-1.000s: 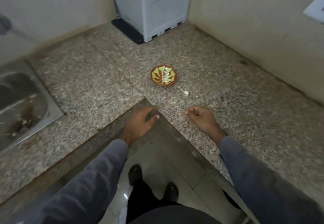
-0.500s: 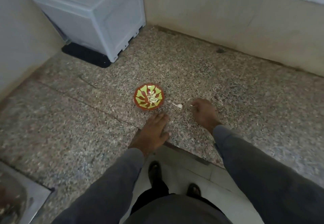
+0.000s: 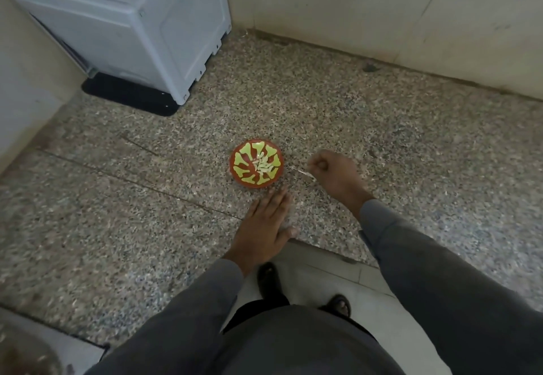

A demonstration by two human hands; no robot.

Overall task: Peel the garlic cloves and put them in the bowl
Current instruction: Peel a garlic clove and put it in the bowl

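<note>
A small red bowl (image 3: 238,160) with a yellow-green pattern stands on the speckled granite counter (image 3: 382,139) and holds several peeled garlic cloves (image 3: 263,166). Just right of the bowl, my right hand (image 3: 335,172) has its fingers curled on a garlic clove. Only the clove's thin white tail (image 3: 304,173) sticks out toward the bowl; the rest is hidden in the hand. My left hand (image 3: 264,227) lies flat on the counter just in front of the bowl, fingers straight, holding nothing.
A white boxy appliance (image 3: 132,22) on a black mat (image 3: 129,95) fills the back left corner. Tiled walls (image 3: 382,7) close the counter behind and at left. A steel sink corner (image 3: 26,351) shows at bottom left. The counter's inner edge (image 3: 323,247) drops to the floor.
The view has swung right and closer. My right hand moved onto the clove that lay beside the bowl and closed on it. My left hand slid forward and flattened near the bowl.
</note>
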